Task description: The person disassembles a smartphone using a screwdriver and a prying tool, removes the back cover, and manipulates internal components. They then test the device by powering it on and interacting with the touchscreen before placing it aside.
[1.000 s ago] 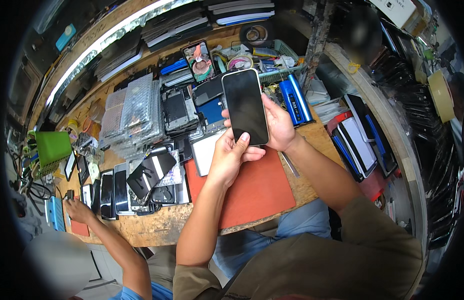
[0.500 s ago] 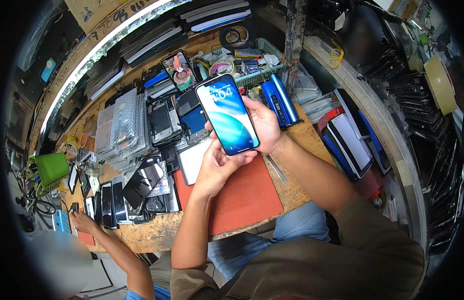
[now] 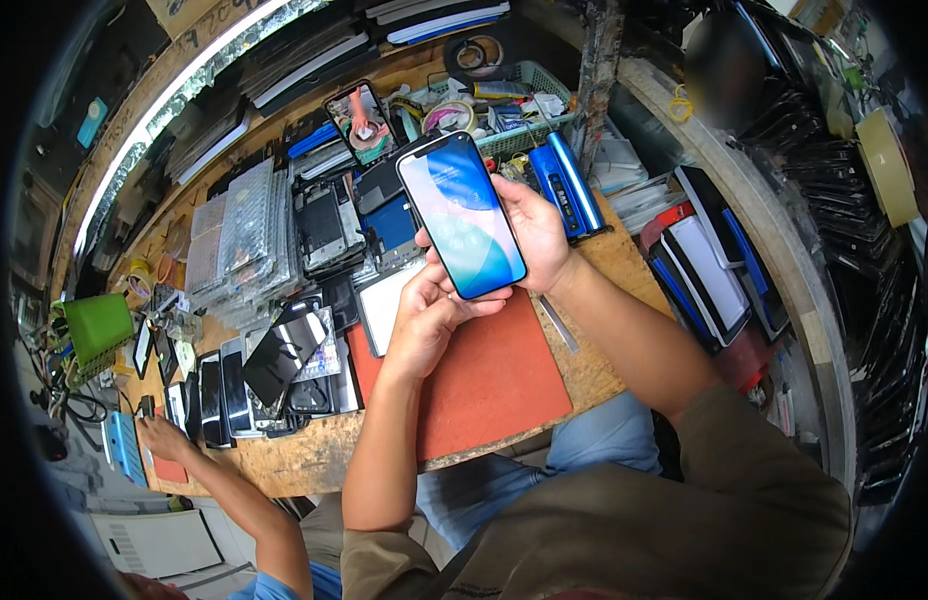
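Observation:
A smartphone with a lit blue and white screen is held up over the bench, tilted a little to the left. My right hand grips its right edge, the thumb lying along the side and the other fingers behind it. From below, my left hand supports the lower left corner, with fingers curled around the back. Faint round keys show on the screen. Beneath both hands lies a red-orange work mat, and a thin metal strip tool rests at its right edge.
Another phone playing a picture stands behind. Bubble-wrapped stacks, loose black screens and a green basket of tapes crowd the bench. A blue cylindrical device stands right. At far left, a co-worker's hand is over the bench.
The held phone has shifted slightly right and up. Its large clock display has given way to a blurred screen with faint round keys. My left thumb has drawn off the phone's lower edge.

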Demonstrator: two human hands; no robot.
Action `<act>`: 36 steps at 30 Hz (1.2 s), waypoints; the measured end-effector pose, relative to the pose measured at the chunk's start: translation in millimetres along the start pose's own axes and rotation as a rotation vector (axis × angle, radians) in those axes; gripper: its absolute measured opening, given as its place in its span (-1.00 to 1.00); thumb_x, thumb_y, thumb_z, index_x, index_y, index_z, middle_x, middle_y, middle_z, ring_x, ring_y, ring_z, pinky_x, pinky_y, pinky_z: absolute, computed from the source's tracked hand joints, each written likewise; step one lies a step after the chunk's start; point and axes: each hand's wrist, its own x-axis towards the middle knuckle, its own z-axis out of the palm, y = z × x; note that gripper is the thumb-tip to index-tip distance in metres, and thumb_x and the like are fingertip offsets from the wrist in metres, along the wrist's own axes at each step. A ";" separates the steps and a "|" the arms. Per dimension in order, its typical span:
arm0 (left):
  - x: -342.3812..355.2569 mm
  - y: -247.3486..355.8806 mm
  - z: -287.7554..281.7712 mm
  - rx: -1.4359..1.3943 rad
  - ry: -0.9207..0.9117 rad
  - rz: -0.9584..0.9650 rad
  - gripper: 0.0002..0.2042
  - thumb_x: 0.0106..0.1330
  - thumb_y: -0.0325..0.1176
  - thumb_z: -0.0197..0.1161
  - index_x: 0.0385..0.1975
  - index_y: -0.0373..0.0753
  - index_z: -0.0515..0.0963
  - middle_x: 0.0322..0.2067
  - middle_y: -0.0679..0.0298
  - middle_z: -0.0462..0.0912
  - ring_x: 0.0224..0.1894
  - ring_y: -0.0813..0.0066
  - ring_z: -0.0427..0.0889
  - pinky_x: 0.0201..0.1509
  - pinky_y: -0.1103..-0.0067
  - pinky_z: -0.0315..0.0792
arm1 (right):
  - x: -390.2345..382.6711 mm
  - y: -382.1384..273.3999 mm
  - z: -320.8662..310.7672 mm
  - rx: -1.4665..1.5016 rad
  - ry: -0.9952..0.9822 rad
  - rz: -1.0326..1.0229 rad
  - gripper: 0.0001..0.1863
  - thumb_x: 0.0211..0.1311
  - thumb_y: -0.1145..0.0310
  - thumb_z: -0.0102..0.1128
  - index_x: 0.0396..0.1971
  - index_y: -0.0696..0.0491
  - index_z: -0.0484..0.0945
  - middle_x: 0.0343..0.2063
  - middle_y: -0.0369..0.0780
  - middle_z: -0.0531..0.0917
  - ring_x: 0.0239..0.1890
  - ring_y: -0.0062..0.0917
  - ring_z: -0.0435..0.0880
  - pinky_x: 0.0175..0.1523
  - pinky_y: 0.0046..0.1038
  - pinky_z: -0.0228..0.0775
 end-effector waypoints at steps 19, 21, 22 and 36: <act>-0.8 -2.1 6.7 0.062 0.098 0.000 -0.58 0.36 -0.53 0.19 0.19 -0.56 0.45 0.05 -0.10 0.69 0.06 0.01 0.78 0.26 0.26 0.69 | -1.9 1.5 14.0 -0.150 0.101 -0.036 -0.27 0.62 -0.11 -0.24 0.40 0.25 0.38 0.15 0.27 0.62 0.09 0.00 0.75 0.25 -0.08 0.62; 0.0 -1.3 3.2 -0.028 0.055 -0.005 -0.50 0.21 -0.58 0.14 0.20 -0.57 0.43 0.05 -0.14 0.69 0.08 -0.03 0.77 0.28 0.23 0.68 | -2.0 1.5 14.8 -0.147 0.097 -0.036 -0.27 0.62 -0.10 -0.25 0.41 0.25 0.37 0.15 0.27 0.62 0.09 0.00 0.75 0.25 -0.08 0.62; 0.4 -0.9 1.7 -0.076 0.031 -0.004 -0.45 0.12 -0.60 0.10 0.20 -0.58 0.43 0.05 -0.16 0.68 0.09 -0.05 0.77 0.29 0.23 0.67 | -2.1 1.4 14.3 -0.154 0.090 -0.041 -0.27 0.62 -0.10 -0.25 0.41 0.25 0.37 0.15 0.27 0.62 0.09 0.00 0.76 0.24 -0.09 0.62; -0.8 0.0 4.3 0.103 0.054 -0.014 -0.44 0.15 -0.80 -0.05 0.22 -0.44 0.47 0.04 -0.08 0.74 0.10 0.10 0.80 -0.07 0.64 0.62 | -2.3 -0.2 0.3 -0.185 0.036 -0.045 -0.21 0.57 -0.12 -0.24 0.53 0.20 0.21 0.25 0.36 0.50 0.20 0.15 0.66 0.25 0.11 0.57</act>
